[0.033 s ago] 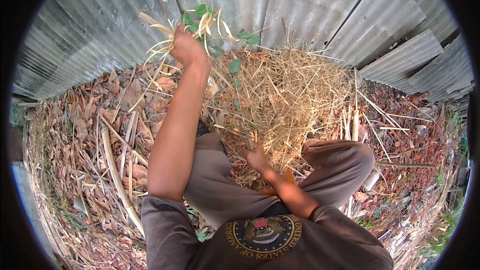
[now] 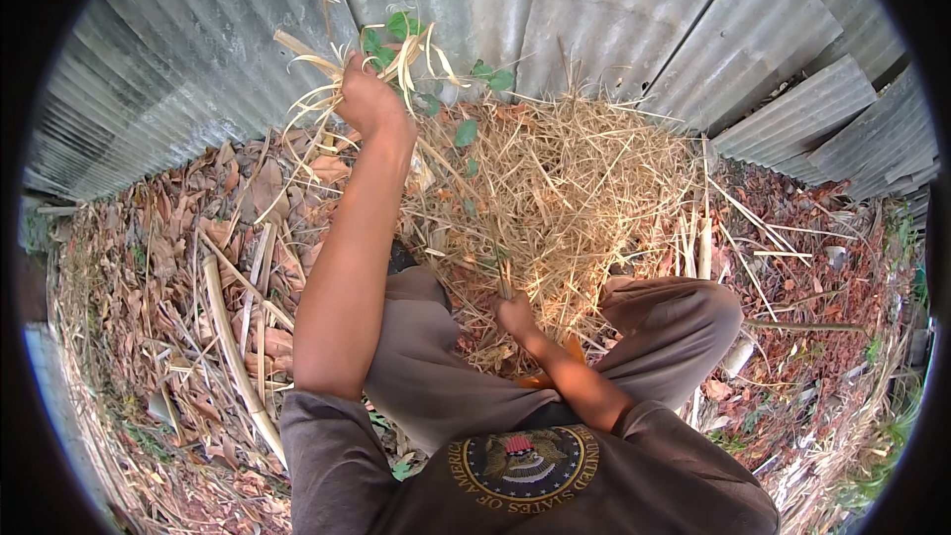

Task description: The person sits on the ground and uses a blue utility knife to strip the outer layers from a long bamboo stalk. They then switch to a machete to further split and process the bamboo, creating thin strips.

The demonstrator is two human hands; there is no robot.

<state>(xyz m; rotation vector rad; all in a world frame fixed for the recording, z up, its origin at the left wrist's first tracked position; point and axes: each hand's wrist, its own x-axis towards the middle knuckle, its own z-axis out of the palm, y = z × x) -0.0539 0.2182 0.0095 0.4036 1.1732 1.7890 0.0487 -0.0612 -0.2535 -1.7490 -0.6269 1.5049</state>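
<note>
My left hand (image 2: 370, 104) is stretched far out near the metal wall, its fingers closed around a bunch of pale, curled plant strips (image 2: 408, 61). Green vine leaves (image 2: 466, 133) hang beside and below that hand. Between my bent knees, my right hand (image 2: 515, 316) is closed around a slim, stick-like thing (image 2: 506, 287) pointing away from me. Its far part blends into the straw-coloured litter, so its kind is unclear. Beyond the right hand lies a wide heap of pale, dry shavings (image 2: 584, 183). An orange object (image 2: 535, 379) shows partly beside my right forearm.
Corrugated metal sheets (image 2: 634, 20) form a wall in front of me, with loose overlapping panels at the right. Dry brown leaves (image 2: 267, 188) cover the ground at the left. A long, pale split pole (image 2: 230, 332) lies there. Thin sticks (image 2: 758, 218) lie at the right.
My right hand has moved slightly right and toward me with the slim thing in it. The left hand has hardly moved and still grips the strips.
</note>
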